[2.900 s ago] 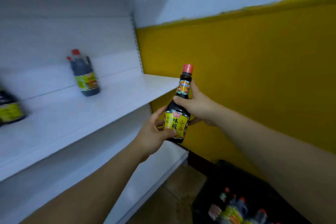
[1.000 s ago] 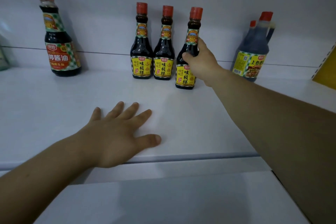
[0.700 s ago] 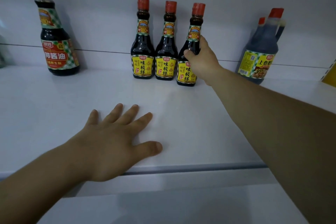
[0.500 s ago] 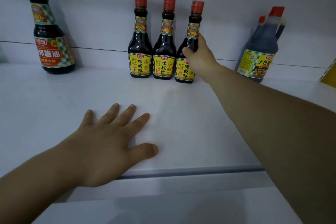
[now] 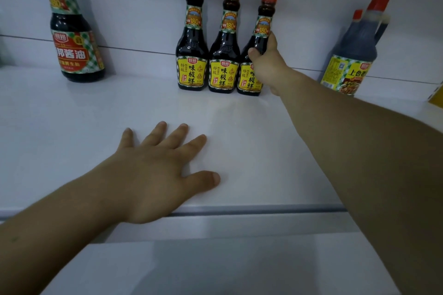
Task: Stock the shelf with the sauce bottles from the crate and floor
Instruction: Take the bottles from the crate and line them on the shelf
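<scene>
Three dark sauce bottles with red caps and yellow labels stand side by side at the back of the white shelf (image 5: 72, 127). My right hand (image 5: 268, 67) is wrapped around the rightmost bottle (image 5: 263, 29), which stands upright touching the middle bottle (image 5: 224, 55). The leftmost bottle (image 5: 191, 50) stands just left of that. My left hand (image 5: 155, 170) lies flat on the shelf near its front edge, fingers spread, holding nothing. The crate is out of view.
A bigger bottle with a red and green checked label (image 5: 72, 38) stands at the back left. A large jug with a handle (image 5: 352, 55) stands at the back right. A lower shelf (image 5: 215, 266) shows below the front edge.
My right hand carried the bottle to the shelf and slid it back against the other two yellow-label bottles. My left hand has stayed flat on the shelf.
</scene>
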Motion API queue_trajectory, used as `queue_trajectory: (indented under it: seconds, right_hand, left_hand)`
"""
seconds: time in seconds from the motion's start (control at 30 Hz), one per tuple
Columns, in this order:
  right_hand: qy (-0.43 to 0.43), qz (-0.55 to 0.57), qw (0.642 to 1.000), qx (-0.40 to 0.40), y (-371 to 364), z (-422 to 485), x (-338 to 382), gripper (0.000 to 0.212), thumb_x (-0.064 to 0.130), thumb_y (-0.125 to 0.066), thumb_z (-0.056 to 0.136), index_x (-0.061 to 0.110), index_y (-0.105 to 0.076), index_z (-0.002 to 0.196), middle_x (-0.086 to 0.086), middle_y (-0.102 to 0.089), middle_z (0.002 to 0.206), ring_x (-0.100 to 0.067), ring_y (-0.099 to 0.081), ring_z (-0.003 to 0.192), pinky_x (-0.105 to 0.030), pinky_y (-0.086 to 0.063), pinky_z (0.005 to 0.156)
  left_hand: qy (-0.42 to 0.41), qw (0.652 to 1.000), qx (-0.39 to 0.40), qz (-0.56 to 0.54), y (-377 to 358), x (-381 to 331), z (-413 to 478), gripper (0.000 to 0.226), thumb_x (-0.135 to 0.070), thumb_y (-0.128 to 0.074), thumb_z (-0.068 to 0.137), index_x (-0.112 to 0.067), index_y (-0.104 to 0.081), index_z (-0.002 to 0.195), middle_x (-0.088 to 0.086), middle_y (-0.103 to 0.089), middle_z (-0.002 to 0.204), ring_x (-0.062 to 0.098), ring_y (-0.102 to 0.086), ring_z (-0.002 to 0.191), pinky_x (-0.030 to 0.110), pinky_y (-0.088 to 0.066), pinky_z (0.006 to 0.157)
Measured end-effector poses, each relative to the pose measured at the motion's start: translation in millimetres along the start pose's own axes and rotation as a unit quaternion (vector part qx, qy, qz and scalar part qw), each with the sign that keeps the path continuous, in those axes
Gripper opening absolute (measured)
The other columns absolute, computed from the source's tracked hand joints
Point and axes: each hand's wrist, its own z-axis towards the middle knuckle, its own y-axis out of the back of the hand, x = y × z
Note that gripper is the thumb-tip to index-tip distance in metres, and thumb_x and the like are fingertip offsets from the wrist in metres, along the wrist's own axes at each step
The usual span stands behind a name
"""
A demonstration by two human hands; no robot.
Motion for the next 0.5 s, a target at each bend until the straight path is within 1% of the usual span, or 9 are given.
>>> queue_trajectory:
  seconds: [0.1,0.17,0.2,0.27,0.3,0.33,0.37,0.43,0.5]
  right_hand:
    - [-0.014,0.003,1.000,-0.002,0.1,-3.9,3.4,0.071,0.029,-0.044,0.099,0.028,0.003,0.153,-0.005,-0.038,0.146,-0.026,-0.047,0.123,-0.046,-0.041,0.103]
    - [-0.038,-0.006,0.999,-0.004,3.7,-13.1,8.3,0.076,0.041,-0.044,0.098,0.030,0.010,0.151,-0.005,-0.020,0.157,-0.029,-0.038,0.134,-0.048,-0.034,0.109]
    - [-0.046,-0.014,0.999,-0.006,8.1,-20.1,9.7,0.079,0.046,-0.044,0.096,0.030,0.011,0.151,-0.005,-0.012,0.160,-0.029,-0.033,0.138,-0.048,-0.031,0.111]
    - [-0.049,-0.057,0.997,0.001,23.0,-40.3,10.9,0.080,0.053,-0.044,0.094,0.028,0.006,0.152,-0.005,-0.007,0.161,-0.028,-0.026,0.142,-0.041,-0.026,0.113]
    - [-0.047,-0.088,0.995,0.003,34.0,-53.4,10.1,0.079,0.055,-0.044,0.094,0.027,0.001,0.153,-0.004,-0.009,0.161,-0.027,-0.024,0.142,-0.034,-0.024,0.111]
    - [-0.045,-0.118,0.992,0.000,46.9,-68.6,8.6,0.077,0.055,-0.044,0.093,0.026,-0.006,0.153,-0.004,-0.012,0.160,-0.026,-0.024,0.142,-0.027,-0.023,0.105]
    - [-0.046,-0.146,0.988,-0.007,61.7,-85.8,7.3,0.075,0.056,-0.045,0.093,0.025,-0.012,0.153,-0.003,-0.016,0.159,-0.025,-0.024,0.142,-0.024,-0.024,0.100]
    - [-0.054,-0.195,0.979,-0.027,94.6,-124.8,6.4,0.072,0.055,-0.048,0.092,0.023,-0.022,0.151,-0.004,-0.026,0.156,-0.024,-0.029,0.140,-0.025,-0.026,0.104]
    - [-0.071,-0.239,0.967,-0.050,130.0,-168.7,6.5,0.069,0.051,-0.050,0.092,0.018,-0.029,0.149,-0.006,-0.035,0.152,-0.025,-0.036,0.136,-0.026,-0.029,0.105]
  left_hand:
    - [0.000,1.000,0.000,-0.007,-0.3,0.5,1.6,0.095,-0.087,0.012,0.050,-0.051,0.021,0.138,-0.018,0.024,0.152,0.012,0.024,0.141,0.053,0.009,0.114]
    - [-0.001,1.000,0.007,-0.013,0.7,-0.4,1.8,0.096,-0.091,0.009,0.054,-0.050,0.017,0.140,-0.017,0.022,0.154,0.013,0.022,0.142,0.054,0.008,0.114]
    - [0.000,1.000,0.013,-0.021,2.3,-0.4,2.0,0.096,-0.092,0.004,0.056,-0.050,0.013,0.142,-0.017,0.020,0.154,0.013,0.020,0.143,0.054,0.008,0.114]
    - [0.007,0.999,0.027,-0.039,7.8,-0.1,2.8,0.090,-0.091,-0.013,0.065,-0.050,0.005,0.144,-0.016,0.014,0.156,0.014,0.015,0.144,0.055,0.007,0.114]
    - [0.008,0.998,0.033,-0.044,12.1,-0.6,3.6,0.088,-0.088,-0.023,0.069,-0.050,0.000,0.144,-0.016,0.010,0.157,0.015,0.012,0.145,0.055,0.005,0.114]
    - [0.006,0.998,0.035,-0.049,16.4,-2.2,5.3,0.086,-0.085,-0.031,0.071,-0.049,-0.005,0.145,-0.014,0.006,0.158,0.016,0.007,0.146,0.056,0.001,0.115]
    - [0.000,0.998,0.032,-0.061,21.2,-5.5,7.1,0.087,-0.083,-0.038,0.071,-0.048,-0.010,0.145,-0.013,0.000,0.158,0.016,0.002,0.146,0.054,-0.003,0.115]
    - [-0.032,0.992,0.019,-0.117,29.2,-19.9,9.9,0.092,-0.079,-0.050,0.066,-0.042,-0.021,0.145,-0.010,-0.012,0.158,0.013,-0.011,0.144,0.044,-0.011,0.117]
    - [-0.096,0.980,-0.003,-0.172,31.8,-47.6,11.5,0.085,-0.068,-0.060,0.072,-0.036,-0.029,0.144,-0.008,-0.021,0.156,0.012,-0.021,0.141,0.029,-0.017,0.114]
